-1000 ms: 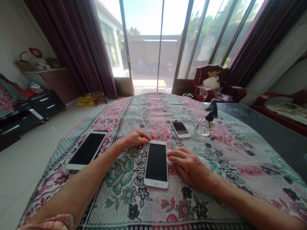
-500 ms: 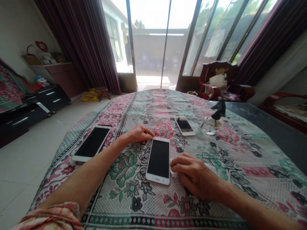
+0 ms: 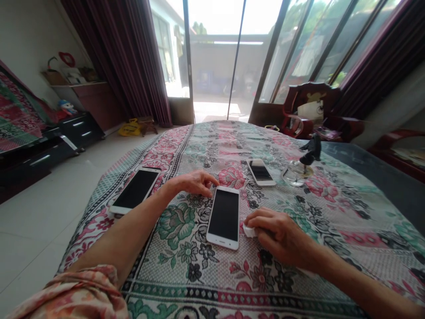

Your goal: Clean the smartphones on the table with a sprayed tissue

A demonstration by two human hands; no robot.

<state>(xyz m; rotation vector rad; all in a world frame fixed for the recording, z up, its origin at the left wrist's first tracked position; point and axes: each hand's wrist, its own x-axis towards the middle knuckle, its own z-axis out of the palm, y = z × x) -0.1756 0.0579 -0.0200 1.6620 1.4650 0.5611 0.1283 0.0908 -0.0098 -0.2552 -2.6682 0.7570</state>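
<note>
A white smartphone (image 3: 224, 215) with a dark screen lies face up on the patterned tablecloth between my hands. At its top left corner is my left hand (image 3: 198, 182), index finger stretched out to the phone's edge and thumb apart, holding nothing. Just right of the phone, my right hand (image 3: 277, 231) has its fingers closed on a small white wad (image 3: 249, 230), a tissue or cloth, and stays apart from the phone. Another white phone (image 3: 136, 190) rests beyond my left forearm, seemingly on top of a darker flat thing mostly hidden beneath it.
A third white phone (image 3: 261, 172) lies farther back on the tablecloth (image 3: 179, 266). Beside it stands a clear spray bottle (image 3: 299, 172) with a black head. A wooden chair (image 3: 310, 99) is behind the table at right, and a yellow bag (image 3: 129, 127) sits on the floor at left.
My right hand with the white wad has drawn slightly away from the phone's right edge. My left hand stays at the phone's top corner. The view has shifted a little.
</note>
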